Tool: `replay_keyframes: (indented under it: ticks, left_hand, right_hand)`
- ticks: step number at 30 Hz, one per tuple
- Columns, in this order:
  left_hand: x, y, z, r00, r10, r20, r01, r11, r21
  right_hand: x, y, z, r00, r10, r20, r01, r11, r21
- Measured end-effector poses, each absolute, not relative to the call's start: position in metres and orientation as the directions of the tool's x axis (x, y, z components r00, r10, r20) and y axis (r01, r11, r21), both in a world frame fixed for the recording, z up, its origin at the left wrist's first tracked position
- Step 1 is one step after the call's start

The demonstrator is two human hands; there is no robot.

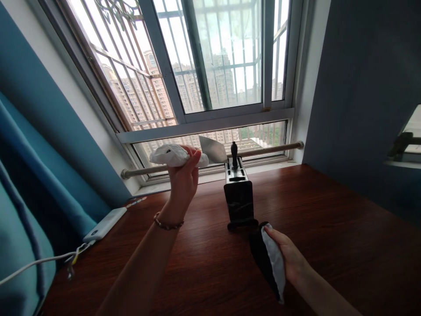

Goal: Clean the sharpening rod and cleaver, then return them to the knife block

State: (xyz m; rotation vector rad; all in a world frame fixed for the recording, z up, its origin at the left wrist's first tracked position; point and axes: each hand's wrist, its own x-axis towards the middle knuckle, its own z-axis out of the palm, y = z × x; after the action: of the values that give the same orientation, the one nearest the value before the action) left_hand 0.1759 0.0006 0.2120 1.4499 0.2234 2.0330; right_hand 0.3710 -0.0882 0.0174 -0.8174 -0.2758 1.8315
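My left hand (184, 175) is raised near the window, its fingers closed round a bunched white cloth (169, 155). A knife with a broad, shiny blade (213, 150) sticks out to the right of the cloth; its handle is hidden by the cloth and fingers. The blade's far end reaches the top of a black knife block (239, 199), and I cannot tell whether they touch. One black-handled tool (234, 153) stands upright in the block. Lower right, my right hand (289, 252) grips a black and white cloth (271, 263), which hangs over the table.
The dark red wooden table (329, 228) runs up to the window sill. A metal rail (269, 149) crosses before the barred window. At left lie a white power strip (105, 224) with a white cable (36, 263) and a blue curtain (39, 158).
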Motion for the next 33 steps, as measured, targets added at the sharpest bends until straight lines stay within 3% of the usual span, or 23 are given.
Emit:
replay_keyframes:
  ticks: [20, 28, 33]
  left_hand:
    - [0.182, -0.001, 0.216, -0.108, 0.609, 0.786, -0.378, -0.756, 0.534]
    - [0.185, 0.056, 0.267, -0.009, 0.667, 0.745, -0.402, -0.685, 0.608]
    - [0.195, 0.104, 0.303, 0.099, 0.784, 0.613, -0.285, -0.567, 0.773]
  right_hand:
    - [0.374, -0.09, 0.02, -0.193, 0.893, -0.407, -0.732, -0.407, -0.547]
    - [0.374, -0.086, 0.018, -0.189, 0.906, -0.38, -0.731, -0.388, -0.562]
    - [0.374, -0.086, 0.018, -0.171, 0.899, -0.403, -0.732, -0.389, -0.559]
